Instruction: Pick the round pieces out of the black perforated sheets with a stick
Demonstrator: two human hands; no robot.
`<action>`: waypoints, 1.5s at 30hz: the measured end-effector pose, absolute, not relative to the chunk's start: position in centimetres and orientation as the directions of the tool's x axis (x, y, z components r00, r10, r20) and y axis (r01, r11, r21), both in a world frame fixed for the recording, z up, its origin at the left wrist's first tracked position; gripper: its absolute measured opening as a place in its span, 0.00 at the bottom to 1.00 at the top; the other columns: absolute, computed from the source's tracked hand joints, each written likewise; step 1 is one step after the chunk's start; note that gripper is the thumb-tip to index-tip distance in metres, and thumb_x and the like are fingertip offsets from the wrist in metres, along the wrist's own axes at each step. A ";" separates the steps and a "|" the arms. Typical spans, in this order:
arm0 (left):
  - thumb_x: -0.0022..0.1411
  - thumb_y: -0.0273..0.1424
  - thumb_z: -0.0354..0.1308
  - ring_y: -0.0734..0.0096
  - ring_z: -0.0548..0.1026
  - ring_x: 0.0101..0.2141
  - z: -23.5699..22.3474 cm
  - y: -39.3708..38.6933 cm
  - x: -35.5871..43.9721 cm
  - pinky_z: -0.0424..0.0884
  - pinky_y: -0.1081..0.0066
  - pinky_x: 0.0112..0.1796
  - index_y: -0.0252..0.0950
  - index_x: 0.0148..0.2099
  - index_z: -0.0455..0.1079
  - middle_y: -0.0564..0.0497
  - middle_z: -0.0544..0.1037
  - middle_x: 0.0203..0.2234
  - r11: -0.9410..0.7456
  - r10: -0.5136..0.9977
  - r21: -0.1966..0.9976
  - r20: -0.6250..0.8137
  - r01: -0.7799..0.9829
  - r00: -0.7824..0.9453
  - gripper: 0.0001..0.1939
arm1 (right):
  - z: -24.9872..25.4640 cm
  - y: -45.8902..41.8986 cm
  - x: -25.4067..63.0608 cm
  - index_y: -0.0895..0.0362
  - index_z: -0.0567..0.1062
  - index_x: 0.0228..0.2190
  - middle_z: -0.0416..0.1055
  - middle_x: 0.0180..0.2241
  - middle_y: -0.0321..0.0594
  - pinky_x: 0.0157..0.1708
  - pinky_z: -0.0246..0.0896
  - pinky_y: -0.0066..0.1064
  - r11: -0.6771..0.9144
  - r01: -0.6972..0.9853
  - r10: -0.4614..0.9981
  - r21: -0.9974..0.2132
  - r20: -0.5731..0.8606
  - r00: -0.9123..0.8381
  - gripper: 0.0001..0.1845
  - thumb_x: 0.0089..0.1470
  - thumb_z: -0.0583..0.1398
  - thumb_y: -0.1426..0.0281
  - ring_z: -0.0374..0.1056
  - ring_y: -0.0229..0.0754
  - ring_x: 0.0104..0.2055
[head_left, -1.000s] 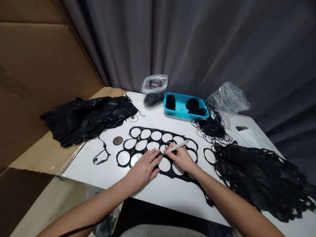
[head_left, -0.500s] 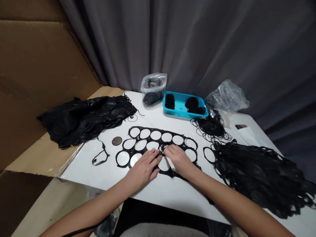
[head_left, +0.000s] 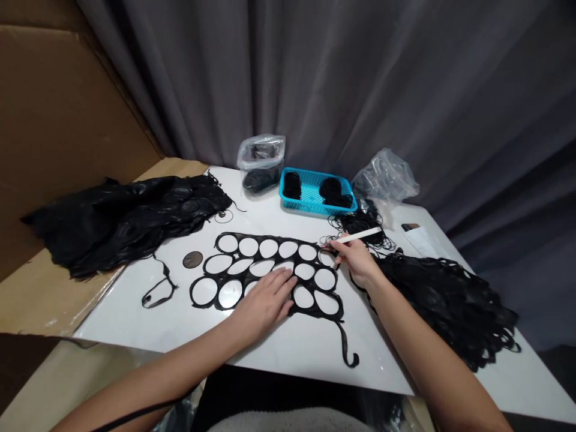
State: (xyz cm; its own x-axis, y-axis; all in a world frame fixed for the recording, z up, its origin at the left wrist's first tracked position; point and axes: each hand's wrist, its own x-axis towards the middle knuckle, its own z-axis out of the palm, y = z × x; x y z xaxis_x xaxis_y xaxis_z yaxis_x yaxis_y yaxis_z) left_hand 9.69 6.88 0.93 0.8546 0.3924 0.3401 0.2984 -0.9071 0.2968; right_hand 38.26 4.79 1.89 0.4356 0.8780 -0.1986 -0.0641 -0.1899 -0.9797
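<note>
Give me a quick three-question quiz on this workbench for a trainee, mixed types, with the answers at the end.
1. What does the right hand hold?
A) scissors
B) a white stick
C) a cup
2. True or false: the left hand lies on the black sheet with holes.
3. Fill in the blank: the basket is ____ in colour.

Key: 1 B; 2 true; 3 blue.
</note>
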 end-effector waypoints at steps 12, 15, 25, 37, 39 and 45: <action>0.71 0.35 0.51 0.51 0.68 0.60 -1.1 4.6 11.3 0.64 0.54 0.59 0.26 0.63 0.61 0.35 0.71 0.57 -0.944 0.322 0.177 0.324 0.277 0.890 0.23 | 1.9 1.8 33.2 0.54 0.64 0.27 0.76 0.33 0.38 0.24 0.61 0.28 -0.180 0.076 0.978 -0.981 -0.170 0.124 0.18 0.55 0.64 0.57 0.65 0.33 0.21; 0.71 0.34 0.50 0.52 0.68 0.59 -1.1 4.6 11.4 0.64 0.54 0.60 0.27 0.63 0.61 0.36 0.72 0.57 -0.943 0.327 0.178 0.326 0.283 0.887 0.23 | 1.7 1.1 32.6 0.54 0.65 0.27 0.73 0.31 0.35 0.27 0.60 0.29 -0.139 0.285 0.989 -0.948 -0.116 0.096 0.14 0.58 0.60 0.60 0.64 0.36 0.24; 0.71 0.34 0.50 0.51 0.68 0.59 -1.1 4.7 11.4 0.65 0.54 0.59 0.26 0.62 0.62 0.35 0.72 0.56 -0.947 0.312 0.175 0.295 0.270 0.903 0.23 | 1.0 0.3 31.0 0.54 0.66 0.26 0.70 0.27 0.34 0.30 0.58 0.30 -0.088 0.469 0.987 -0.879 -0.012 0.162 0.12 0.60 0.58 0.64 0.64 0.39 0.28; 0.71 0.34 0.51 0.52 0.67 0.60 -1.4 4.6 11.3 0.63 0.55 0.60 0.26 0.64 0.60 0.37 0.71 0.58 -0.944 0.322 0.175 0.305 0.280 0.896 0.24 | 0.4 -0.1 30.6 0.53 0.68 0.28 0.72 0.32 0.38 0.39 0.60 0.36 0.005 0.649 0.983 -0.761 0.123 0.137 0.09 0.62 0.56 0.69 0.67 0.46 0.38; 0.71 0.34 0.51 0.52 0.67 0.60 -1.4 4.6 11.3 0.63 0.55 0.60 0.26 0.64 0.60 0.36 0.71 0.58 -0.945 0.321 0.174 0.312 0.279 0.894 0.25 | 0.3 -0.3 30.5 0.53 0.68 0.29 0.71 0.32 0.38 0.39 0.61 0.36 0.037 0.679 0.982 -0.733 0.154 0.112 0.09 0.63 0.56 0.70 0.67 0.46 0.39; 0.70 0.34 0.52 0.52 0.68 0.60 -1.2 4.7 11.3 0.62 0.56 0.61 0.25 0.64 0.60 0.36 0.72 0.56 -0.945 0.315 0.186 0.303 0.269 0.899 0.25 | 0.0 -1.1 30.3 0.53 0.65 0.28 0.68 0.30 0.39 0.37 0.60 0.35 0.160 0.734 0.967 -0.660 0.253 0.016 0.11 0.64 0.54 0.73 0.64 0.45 0.36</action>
State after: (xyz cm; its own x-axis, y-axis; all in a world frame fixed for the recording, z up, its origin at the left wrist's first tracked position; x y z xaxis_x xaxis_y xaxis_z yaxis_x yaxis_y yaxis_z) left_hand 11.30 4.67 -1.22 0.8993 0.3151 0.3033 0.2686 -0.9452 0.1857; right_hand 30.31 -1.12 0.02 0.0159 0.9675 0.2525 0.7337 0.1603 -0.6603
